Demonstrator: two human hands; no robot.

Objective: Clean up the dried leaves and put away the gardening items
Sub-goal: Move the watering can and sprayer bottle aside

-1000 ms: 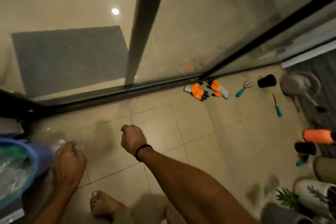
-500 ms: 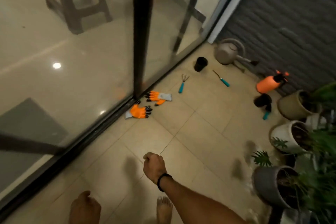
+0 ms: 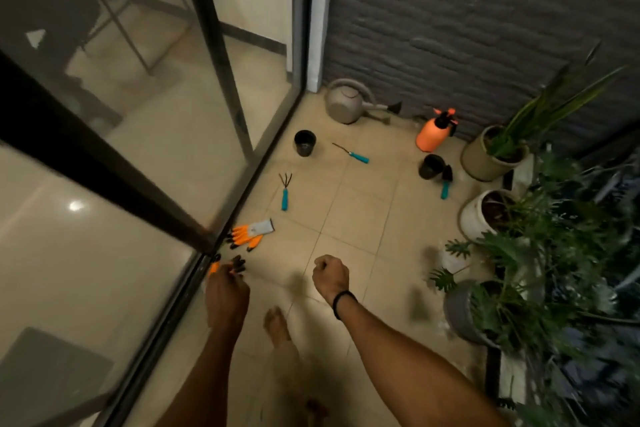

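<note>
Two orange gardening gloves with black claw tips lie on the tiled floor by the sliding glass door track. My left hand (image 3: pixel 227 293) reaches down onto the nearer glove (image 3: pixel 215 267) and its fingers curl on it; most of that glove is hidden under the hand. The farther glove (image 3: pixel 252 234) lies free just beyond. My right hand (image 3: pixel 330 276) hangs as a fist over bare tiles and holds nothing. Farther off lie a teal-handled hand rake (image 3: pixel 284 191), a teal-handled weeder (image 3: pixel 353 153) and a teal trowel (image 3: pixel 445 184) beside a black pot (image 3: pixel 429 166).
Another black pot (image 3: pixel 304 142), a grey watering can (image 3: pixel 346 106) and an orange sprayer (image 3: pixel 434 132) stand near the dark brick wall. Potted plants (image 3: pixel 485 211) line the right side. The glass door (image 3: pixel 138 149) runs along the left. My bare foot (image 3: pixel 277 322) is below.
The view has swung right toward the balcony corner. My left hand has moved forward onto the nearer orange glove. The right hand stays a fist.
</note>
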